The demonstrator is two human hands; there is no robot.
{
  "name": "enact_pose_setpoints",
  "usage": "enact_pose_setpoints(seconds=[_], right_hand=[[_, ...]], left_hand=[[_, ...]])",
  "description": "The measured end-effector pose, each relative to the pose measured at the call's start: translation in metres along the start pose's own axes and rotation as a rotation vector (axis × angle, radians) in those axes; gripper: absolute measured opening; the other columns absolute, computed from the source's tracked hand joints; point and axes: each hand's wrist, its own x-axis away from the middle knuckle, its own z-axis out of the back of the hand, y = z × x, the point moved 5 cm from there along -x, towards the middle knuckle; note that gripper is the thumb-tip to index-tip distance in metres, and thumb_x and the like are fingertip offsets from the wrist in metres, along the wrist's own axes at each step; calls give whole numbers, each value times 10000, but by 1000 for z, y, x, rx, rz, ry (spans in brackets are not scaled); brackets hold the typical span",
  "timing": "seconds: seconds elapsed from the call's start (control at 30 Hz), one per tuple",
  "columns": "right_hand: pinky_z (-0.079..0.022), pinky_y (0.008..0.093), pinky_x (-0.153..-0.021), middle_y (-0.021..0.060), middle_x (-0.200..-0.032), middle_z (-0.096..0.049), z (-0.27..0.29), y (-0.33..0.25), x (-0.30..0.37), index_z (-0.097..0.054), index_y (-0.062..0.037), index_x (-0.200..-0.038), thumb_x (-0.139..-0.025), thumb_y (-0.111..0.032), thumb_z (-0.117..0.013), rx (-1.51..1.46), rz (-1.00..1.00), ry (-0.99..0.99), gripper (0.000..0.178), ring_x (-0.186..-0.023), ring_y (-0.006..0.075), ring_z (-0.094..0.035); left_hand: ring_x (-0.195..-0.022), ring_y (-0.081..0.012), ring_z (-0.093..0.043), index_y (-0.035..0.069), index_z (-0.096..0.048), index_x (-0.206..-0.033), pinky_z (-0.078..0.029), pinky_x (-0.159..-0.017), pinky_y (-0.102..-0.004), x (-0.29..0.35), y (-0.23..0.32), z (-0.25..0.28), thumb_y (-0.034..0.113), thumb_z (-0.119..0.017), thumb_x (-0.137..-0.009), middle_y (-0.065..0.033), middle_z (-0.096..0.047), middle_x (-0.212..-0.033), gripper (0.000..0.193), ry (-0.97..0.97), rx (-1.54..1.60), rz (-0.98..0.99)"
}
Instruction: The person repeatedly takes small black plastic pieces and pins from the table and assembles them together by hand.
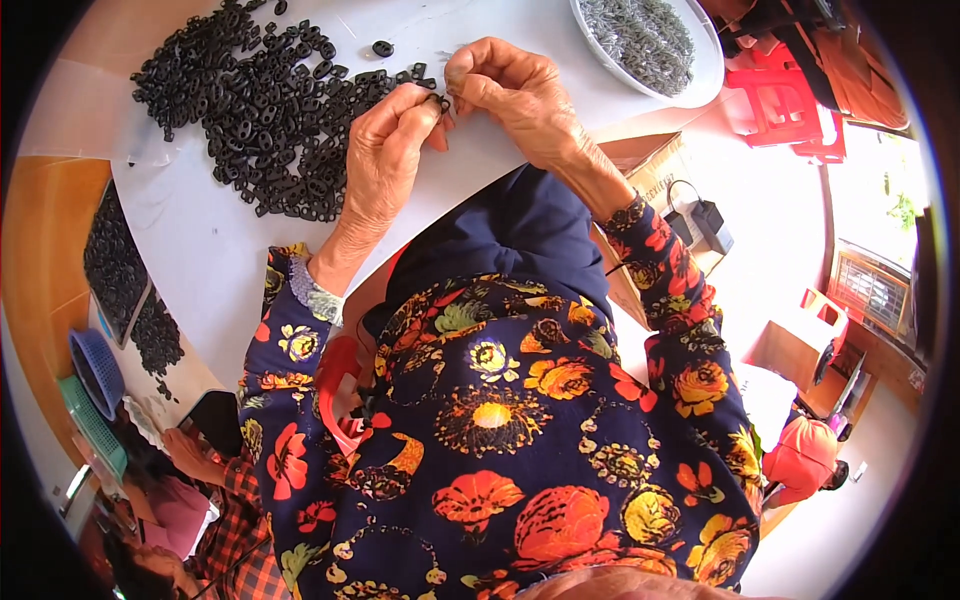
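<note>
My left hand [385, 150] pinches a small black plastic piece [440, 101] between thumb and fingertips, over the white table. Close beside it, my right hand [515, 100] is closed in a pinch, thumb against fingers. Whatever lies between those fingertips is too small to make out. A wide pile of similar black plastic pieces [265, 120], many oval with holes through them, spreads to the left of my hands. One loose black piece [382, 48] lies apart, just beyond them. At the far right stands a white bowl [712, 85] full of tiny silvery metal parts [640, 45].
More black pieces [115, 260] cover another surface at the left, near a blue basket [95, 375] and a green basket [92, 425]. Co-workers sit at lower left, one in a checked sleeve [240, 515]. A cardboard box [650, 165] stands right of my lap; red stools [775, 105] lie beyond.
</note>
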Motion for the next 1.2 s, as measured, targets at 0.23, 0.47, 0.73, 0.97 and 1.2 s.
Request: enact_pose_setpoints(seconds=[0.23, 0.47, 0.73, 0.97, 1.2], right_hand=[[-493, 254, -747, 28, -867, -589, -7, -7, -1, -577, -4, -953, -853, -13, -558, 7, -74, -52, 103, -764, 105, -575], [-509, 262, -695, 58, -816, -621, -10, -7, -1, -591, 26, -933, -865, -13, -596, 12, -56, -69, 78, -709, 125, -602], [-519, 284, -691, 69, -821, -628, -11, -7, -1, -593, 34, -964, -880, -12, -583, -32, 33, -91, 96, -705, 143, -615], [-496, 264, -777, 22, -920, -600, -9, -4, 1, -585, -15, -997, -899, -31, -573, -60, 48, -74, 100, -831, 100, -572], [-519, 259, -697, 42, -825, -614, -13, -6, 3, -576, 29, -998, -878, 17, -564, 14, 103, 4, 121, -728, 108, -603]], left_hand=[[-613, -52, -486, 11, -587, -762, -392, -588, -217, 1, 0, -1, 118, -498, -869, -5, -566, -643, 176, -24, 29, 26], [-621, -66, -511, -5, -583, -776, -440, -617, -227, 0, 0, -1, 100, -480, -864, -19, -594, -708, 172, -44, 15, -53], [-617, -49, -500, 11, -591, -770, -403, -589, -212, 1, 0, -1, 106, -512, -877, -2, -585, -667, 163, 4, 59, -19], [-607, -39, -480, 15, -579, -759, -392, -576, -211, 1, -1, -1, 110, -510, -878, 3, -573, -655, 168, 12, 53, -23], [-598, -37, -478, 11, -562, -764, -394, -557, -206, 2, -9, -2, 94, -500, -872, 7, -544, -651, 150, 42, 39, -133]])
